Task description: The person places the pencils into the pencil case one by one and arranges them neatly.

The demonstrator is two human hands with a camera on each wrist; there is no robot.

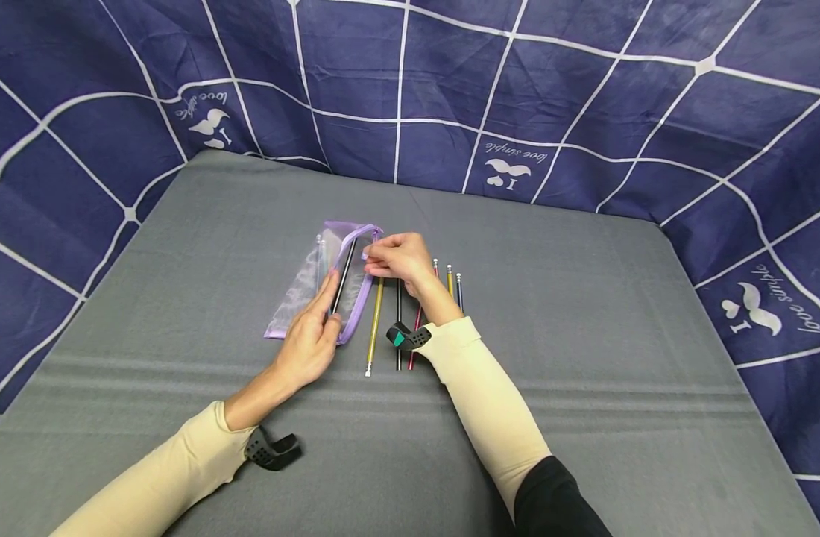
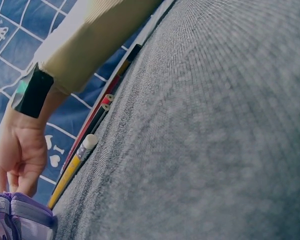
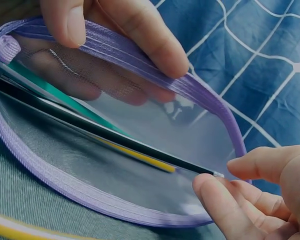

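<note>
A clear mesh pencil pouch (image 1: 299, 294) with purple zipper edging lies with its mouth open. My left hand (image 1: 311, 339) grips one zipper edge of it, with thumb and fingers on both sides of the mesh. Inside lie a black pencil (image 3: 115, 132), a green one (image 3: 72, 97) and a yellow one (image 3: 140, 157). My right hand (image 1: 403, 261) is at the far end of the mouth. Its curled fingertips meet the pale end of the black pencil in the right wrist view; whether they pinch it is unclear. In the left wrist view only a pouch corner (image 2: 27, 215) shows.
Right of the pouch lie a yellow pencil (image 1: 375, 328), a black pencil (image 1: 399, 313) and a red pencil (image 1: 417, 321). More pencils, one yellow (image 1: 449, 277) and one dark blue (image 1: 460, 294), lie partly under my right forearm. A blue patterned cloth (image 1: 356, 89) stands behind the grey table (image 1: 584, 298).
</note>
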